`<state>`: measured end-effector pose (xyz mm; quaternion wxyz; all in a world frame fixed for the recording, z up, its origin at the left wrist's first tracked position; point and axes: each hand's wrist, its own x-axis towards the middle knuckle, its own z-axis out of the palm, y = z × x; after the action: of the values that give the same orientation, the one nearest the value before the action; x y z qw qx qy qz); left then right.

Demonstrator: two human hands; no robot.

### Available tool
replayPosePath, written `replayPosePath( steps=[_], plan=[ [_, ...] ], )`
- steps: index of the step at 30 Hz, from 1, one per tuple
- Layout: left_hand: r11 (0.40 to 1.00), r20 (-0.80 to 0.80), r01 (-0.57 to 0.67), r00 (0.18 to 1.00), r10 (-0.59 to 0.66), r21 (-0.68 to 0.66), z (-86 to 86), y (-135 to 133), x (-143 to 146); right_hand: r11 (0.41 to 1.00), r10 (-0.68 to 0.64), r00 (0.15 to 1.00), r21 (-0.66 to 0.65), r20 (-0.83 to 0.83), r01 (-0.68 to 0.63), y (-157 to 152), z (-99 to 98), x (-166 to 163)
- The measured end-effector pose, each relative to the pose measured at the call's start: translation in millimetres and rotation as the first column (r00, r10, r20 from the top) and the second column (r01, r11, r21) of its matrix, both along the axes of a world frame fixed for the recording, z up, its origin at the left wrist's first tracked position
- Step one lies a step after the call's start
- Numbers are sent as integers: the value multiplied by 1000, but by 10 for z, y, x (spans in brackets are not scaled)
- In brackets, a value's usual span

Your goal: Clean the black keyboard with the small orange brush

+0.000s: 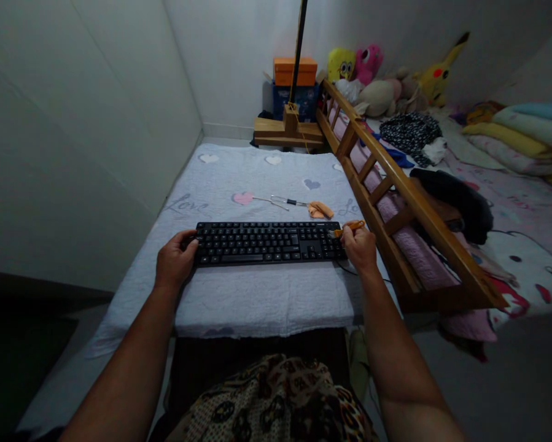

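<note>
A black keyboard (266, 242) lies across a pale quilted cover (257, 294) in front of me. My left hand (174, 261) grips the keyboard's left end, thumb on top. At the right end, my right hand (359, 247) is closed round a small orange tool (349, 228) whose tip touches the keys at the top right corner. A thin black cable (344, 267) runs out from under the keyboard by my right wrist.
Behind the keyboard lie metal tweezers (270, 201), a small screwdriver (289, 201) and an orange cloth (320, 210). A wooden bed rail (395, 184) runs along the right, with plush toys (377, 73) and bedding beyond. Boxes (295, 70) and a wooden stand (287, 126) sit at the far wall.
</note>
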<state>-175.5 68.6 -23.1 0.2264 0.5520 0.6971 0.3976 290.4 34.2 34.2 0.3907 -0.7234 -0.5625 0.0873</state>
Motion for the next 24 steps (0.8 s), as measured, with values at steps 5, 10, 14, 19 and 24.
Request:
replayPosePath(
  steps=[5,10,14,19,24],
  plan=[
    [1000,-9,-7,1000,7,-15,34,2,12,998,48,999,-36,-7,-49,-121,39,24],
    [1000,-34,0,999,0,-19,10,10,-11,994,81,997,-71,13,-80,-213,90,27],
    [1000,-34,5,999,-5,-8,-19,11,-21,990,105,993,-95,56,-100,-290,153,28],
    [1000,-47,8,999,-8,-4,-15,9,-18,993,91,993,-86,76,-84,-361,268,71],
    [1000,-33,2,999,-2,-14,-14,11,-21,999,47,999,29,-11,-46,-253,266,27]
  ],
)
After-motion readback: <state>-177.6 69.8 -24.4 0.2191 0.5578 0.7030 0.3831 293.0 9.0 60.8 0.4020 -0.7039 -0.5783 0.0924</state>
